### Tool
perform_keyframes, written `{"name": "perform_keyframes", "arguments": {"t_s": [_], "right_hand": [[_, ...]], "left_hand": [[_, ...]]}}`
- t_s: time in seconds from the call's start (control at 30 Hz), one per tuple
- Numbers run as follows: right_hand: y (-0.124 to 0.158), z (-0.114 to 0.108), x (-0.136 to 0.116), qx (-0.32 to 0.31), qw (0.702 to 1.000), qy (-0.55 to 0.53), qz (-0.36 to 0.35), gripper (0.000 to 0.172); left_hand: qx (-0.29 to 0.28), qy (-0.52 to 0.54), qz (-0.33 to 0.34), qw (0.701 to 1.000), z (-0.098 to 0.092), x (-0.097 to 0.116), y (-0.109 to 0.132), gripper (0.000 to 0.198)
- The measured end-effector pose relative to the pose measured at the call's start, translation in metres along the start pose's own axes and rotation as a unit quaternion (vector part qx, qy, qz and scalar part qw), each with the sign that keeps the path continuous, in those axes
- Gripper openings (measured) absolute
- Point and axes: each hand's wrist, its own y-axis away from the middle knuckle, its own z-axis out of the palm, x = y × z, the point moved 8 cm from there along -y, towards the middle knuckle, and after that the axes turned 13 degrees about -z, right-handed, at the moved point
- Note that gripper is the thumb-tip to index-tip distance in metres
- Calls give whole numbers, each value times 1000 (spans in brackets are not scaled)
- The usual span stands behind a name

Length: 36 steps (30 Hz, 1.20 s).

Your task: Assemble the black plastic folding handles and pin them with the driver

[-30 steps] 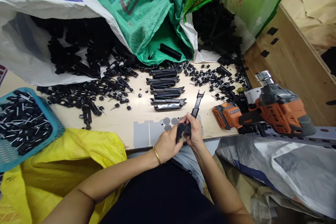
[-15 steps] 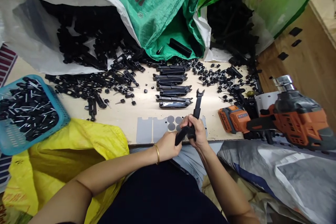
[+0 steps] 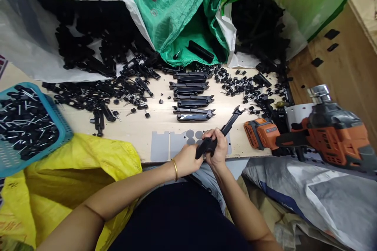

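Observation:
Both of my hands meet at the table's front edge. My right hand is closed around a long black plastic arm with a forked tip, which points up and to the right. My left hand, with a gold bangle on the wrist, grips a shorter black plastic piece. The two pieces touch or overlap between the hands; whether they are joined I cannot tell. Beyond the hands lies a stacked row of similar black forked arms. Grey rectangles and discs mark the tabletop beside my left hand.
An orange cordless impact wrench lies at right. Black-headed screws and loose black parts are scattered behind. A blue basket of screws stands left. White, green and yellow sacks surround the table.
The forked arm has tilted to the right, from nearly upright to diagonal. The shorter black piece has turned and come closer against it. The whole view has shifted slightly.

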Motion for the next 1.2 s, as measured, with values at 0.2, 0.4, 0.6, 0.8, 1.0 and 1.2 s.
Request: {"name": "perform_keyframes", "arguments": {"t_s": [0.2, 0.4, 0.6, 0.8, 1.0, 1.2], "right_hand": [[-3, -40, 19, -124, 964, 210, 109, 35], [-1, -59, -21, -313, 821, 477, -32, 31], [-4, 0, -2, -434, 648, 565, -268, 40], [-13, -1, 23, -498, 608, 544, -294, 41], [-15, 0, 24, -521, 599, 530, -300, 44], [-17, 1, 2, -514, 643, 505, -259, 35]], "left_hand": [[-35, -212, 0, 977, -29, -13, -33, 27], [146, -312, 104, 933, -49, -14, -29, 42], [147, -267, 177, 936, -29, -25, -37, 29], [189, -273, 230, 915, -32, -24, -36, 24], [187, -281, 245, 909, -32, -21, -35, 26], [134, -306, 260, 906, -35, -22, -44, 27]]}}
